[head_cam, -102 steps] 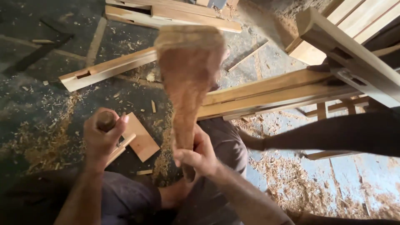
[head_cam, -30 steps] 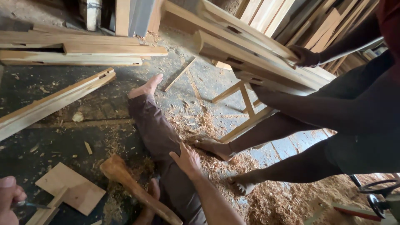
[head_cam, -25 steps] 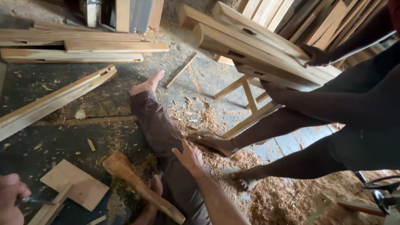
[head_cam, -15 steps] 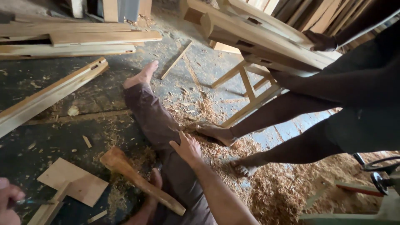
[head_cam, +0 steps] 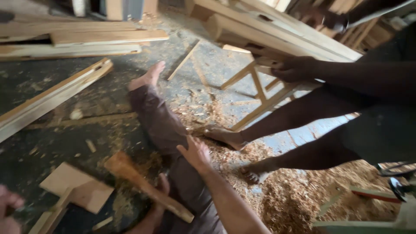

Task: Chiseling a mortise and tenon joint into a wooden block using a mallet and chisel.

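The wooden mallet [head_cam: 145, 186] lies slanted on the floor against the person's outstretched leg [head_cam: 162, 125], its broad head toward the left beside a flat board offcut [head_cam: 76, 186]. The right hand [head_cam: 196, 152] rests open-fingered on the knee, grasping nothing, just right of the mallet. The left hand [head_cam: 8, 212] sits clenched at the near left edge, though whether it grips something cannot be told; at the far right another person's hand [head_cam: 294, 69] holds a timber frame [head_cam: 260, 34] above sawdust [head_cam: 299, 195].
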